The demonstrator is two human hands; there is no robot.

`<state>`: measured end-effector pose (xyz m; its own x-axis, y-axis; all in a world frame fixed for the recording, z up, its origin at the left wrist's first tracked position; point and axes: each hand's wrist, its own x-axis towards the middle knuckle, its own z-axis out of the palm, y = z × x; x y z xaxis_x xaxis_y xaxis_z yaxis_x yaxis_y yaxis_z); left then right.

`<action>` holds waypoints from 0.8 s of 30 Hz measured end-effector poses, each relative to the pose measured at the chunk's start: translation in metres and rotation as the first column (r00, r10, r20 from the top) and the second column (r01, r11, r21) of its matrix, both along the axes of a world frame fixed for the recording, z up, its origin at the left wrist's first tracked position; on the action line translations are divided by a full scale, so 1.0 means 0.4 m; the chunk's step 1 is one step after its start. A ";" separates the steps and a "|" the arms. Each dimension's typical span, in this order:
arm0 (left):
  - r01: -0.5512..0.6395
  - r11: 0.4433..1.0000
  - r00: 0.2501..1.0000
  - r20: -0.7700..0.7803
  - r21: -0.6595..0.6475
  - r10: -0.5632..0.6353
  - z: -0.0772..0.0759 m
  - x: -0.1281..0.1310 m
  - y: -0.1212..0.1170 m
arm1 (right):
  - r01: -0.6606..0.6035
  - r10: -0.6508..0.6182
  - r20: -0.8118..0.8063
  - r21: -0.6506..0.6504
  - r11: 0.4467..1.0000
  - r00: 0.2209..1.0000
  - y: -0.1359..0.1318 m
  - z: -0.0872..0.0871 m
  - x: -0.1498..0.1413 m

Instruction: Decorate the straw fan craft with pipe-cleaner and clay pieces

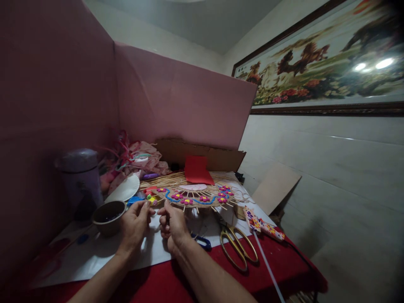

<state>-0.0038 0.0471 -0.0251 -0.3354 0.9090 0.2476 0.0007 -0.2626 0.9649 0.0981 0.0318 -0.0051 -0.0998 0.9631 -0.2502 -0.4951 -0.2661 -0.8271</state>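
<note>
My left hand (136, 224) is closed in a pinch, thumb against the fingers, just right of a dark bowl (109, 229). Beside it, with a small gap, my right hand (174, 224) has its fingers curled and thumb pressed in; whatever either hand pinches is too small to make out. Right behind the hands lies a half-round craft piece (202, 198) with pink clay flowers, a wavy blue line and thin sticks along its edge. Small yellow lumps of clay (152, 199) show past my left fingertips, near a blue packet (135, 200).
Gold-handled scissors (237, 244) and a blue-handled cutter (201, 241) lie right of my hands. A flower-patterned glue gun (263, 225) with a white glue stick is at the right edge. Behind stand a paper plate (128, 188), red paper (197, 169), a purple-lidded cup (78, 181) and pink panels (183, 97).
</note>
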 end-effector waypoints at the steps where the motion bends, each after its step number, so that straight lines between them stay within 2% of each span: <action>1: -0.035 0.999 0.997 -0.071 0.026 0.037 -0.001 -0.002 -0.001 | -0.001 0.001 0.011 -0.004 1.000 1.000 -0.003 0.001 0.001; 5: -0.118 0.987 0.948 -0.281 0.113 0.146 0.010 -0.002 -0.019 | -0.048 0.050 0.040 -0.056 0.997 0.998 -0.024 0.009 0.002; 9: -0.140 0.977 0.923 -0.337 0.161 0.188 0.028 0.007 -0.042 | -0.147 0.153 0.060 -0.091 0.985 0.986 -0.069 0.029 -0.001; 12: -0.119 0.972 0.925 -0.333 0.205 0.183 0.033 0.007 -0.050 | -0.224 0.224 0.118 -0.014 0.974 0.967 -0.121 0.044 -0.004; 15: -0.087 0.965 0.925 -0.341 0.246 0.171 0.032 0.002 -0.054 | -0.266 0.235 0.245 0.100 0.959 0.941 -0.178 0.041 0.001; 17: -0.062 0.958 0.908 -0.383 0.279 0.170 0.032 -0.001 -0.059 | -0.274 0.196 0.340 0.200 0.941 0.920 -0.212 0.028 0.014; 19: -0.020 0.949 0.881 -0.443 0.314 0.165 0.034 0.000 -0.066 | -0.235 0.074 0.462 0.302 0.924 0.884 -0.238 0.012 0.035; 24: 0.206 0.904 0.759 -0.645 0.373 0.093 0.032 0.007 -0.078 | -0.202 -0.228 0.719 0.459 0.865 0.657 -0.274 -0.012 0.113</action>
<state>-0.0011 0.0160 -0.0121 0.0862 0.6877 0.7209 0.5425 -0.6393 0.5450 0.1434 -0.0779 -0.0100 -0.0784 0.9676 0.2401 0.3294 0.2524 -0.9098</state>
